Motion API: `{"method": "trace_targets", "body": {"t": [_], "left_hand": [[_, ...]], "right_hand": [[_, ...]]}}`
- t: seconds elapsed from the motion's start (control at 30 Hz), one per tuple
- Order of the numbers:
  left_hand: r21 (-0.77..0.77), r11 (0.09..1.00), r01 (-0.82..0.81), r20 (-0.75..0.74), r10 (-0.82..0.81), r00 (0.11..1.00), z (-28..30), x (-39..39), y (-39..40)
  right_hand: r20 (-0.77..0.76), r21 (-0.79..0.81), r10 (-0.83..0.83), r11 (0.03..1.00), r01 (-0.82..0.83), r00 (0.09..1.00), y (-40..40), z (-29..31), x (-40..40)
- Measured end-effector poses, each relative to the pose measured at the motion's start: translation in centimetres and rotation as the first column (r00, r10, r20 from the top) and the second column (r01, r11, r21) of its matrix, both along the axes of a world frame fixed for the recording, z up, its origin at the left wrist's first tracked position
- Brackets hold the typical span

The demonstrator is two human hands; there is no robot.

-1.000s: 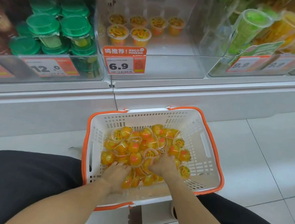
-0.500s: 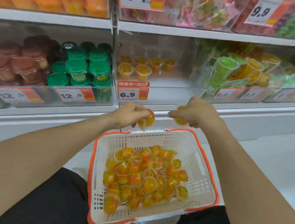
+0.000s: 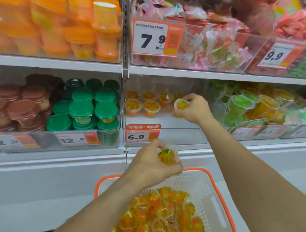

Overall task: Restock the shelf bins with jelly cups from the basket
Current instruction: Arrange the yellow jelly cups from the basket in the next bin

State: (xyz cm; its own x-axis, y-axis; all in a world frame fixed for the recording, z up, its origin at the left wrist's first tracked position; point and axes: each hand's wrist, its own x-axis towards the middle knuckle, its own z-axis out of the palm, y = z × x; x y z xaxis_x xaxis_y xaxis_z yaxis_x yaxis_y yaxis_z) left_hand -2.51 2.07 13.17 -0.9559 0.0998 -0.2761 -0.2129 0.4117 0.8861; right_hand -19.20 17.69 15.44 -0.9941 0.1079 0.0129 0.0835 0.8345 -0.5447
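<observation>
**Holding a jelly cup in each hand**

Pinching a jelly cup (image 3: 181, 105) at centre frame, the right hand (image 3: 194, 109) reaches into the clear shelf bin (image 3: 166, 120), beside six cups (image 3: 142, 101) standing there. Lower down, the left hand (image 3: 152, 166) is curled around another cup (image 3: 167, 156), above the white basket (image 3: 213, 203) heaped with jelly cups at bottom centre.

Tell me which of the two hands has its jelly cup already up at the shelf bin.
The right hand: its jelly cup is at the bin marked 6.9, beside the cups already there. The left hand holds its cup lower, over the basket.
</observation>
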Motion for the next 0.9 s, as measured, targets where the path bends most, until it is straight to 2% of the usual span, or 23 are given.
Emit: {"method": "trace_targets", "body": {"t": [0.07,0.13,0.23,0.4,0.5,0.63,0.7,0.77,0.8,0.83,0.9], "left_hand": [[-0.269,0.963,0.007,-0.13,-0.044,0.991,0.7,-0.5,-0.5],[-0.411,0.911,-0.021,-0.233,-0.082,0.969,1.1,-0.9,-0.8],[-0.422,0.906,-0.017,-0.265,-0.105,0.958,1.1,-0.9,-1.0],[-0.395,0.917,-0.048,-0.32,-0.088,0.943,1.4,-1.0,-0.9],[-0.429,0.9,-0.074,-0.359,-0.095,0.929,1.5,-1.0,-0.4],[-0.383,0.913,-0.143,-0.35,0.0,0.937,1.5,-1.7,-0.5],[-0.344,0.925,-0.16,-0.334,0.038,0.942,1.4,-2.2,-0.7],[-0.33,0.93,-0.162,-0.335,0.045,0.941,1.3,-2.8,-1.1],[-0.318,0.934,-0.164,-0.338,0.049,0.94,1.3,-3.0,-1.2],[-0.296,0.941,-0.165,-0.344,0.056,0.937,1.4,-3.1,-1.5],[-0.211,0.962,-0.173,-0.38,0.082,0.921,1.6,-3.4,-1.9]], "right_hand": [[0.107,0.088,0.006,0.996,-0.016,0.994,-0.8,-0.8,-1.8],[0.206,0.14,-0.006,0.99,-0.024,0.978,-1.7,-1.7,-3.1],[0.253,0.151,-0.009,0.988,-0.031,0.967,-2.8,-3.2,-4.4],[0.249,0.052,-0.029,0.999,0.017,0.968,-3.6,-3.3,-5.3],[0.22,0.059,-0.072,0.996,0.06,0.973,-3.4,-3.5,-5.6],[0.217,0.037,-0.072,0.997,0.065,0.974,-3.1,-4.0,-5.5],[0.153,0.02,-0.048,0.999,0.046,0.987,-2.9,-3.2,-4.8],[-0.025,-0.077,-0.02,0.997,0.018,0.999,-2.2,-1.9,-3.4],[-0.086,-0.184,0.004,0.983,-0.02,0.996,-1.9,-1.0,-2.2],[-0.101,-0.331,0.05,0.94,-0.081,0.994,-1.5,-0.1,-0.5],[-0.012,-0.597,0.256,0.773,-0.213,0.966,-0.7,1.9,3.5]]}}
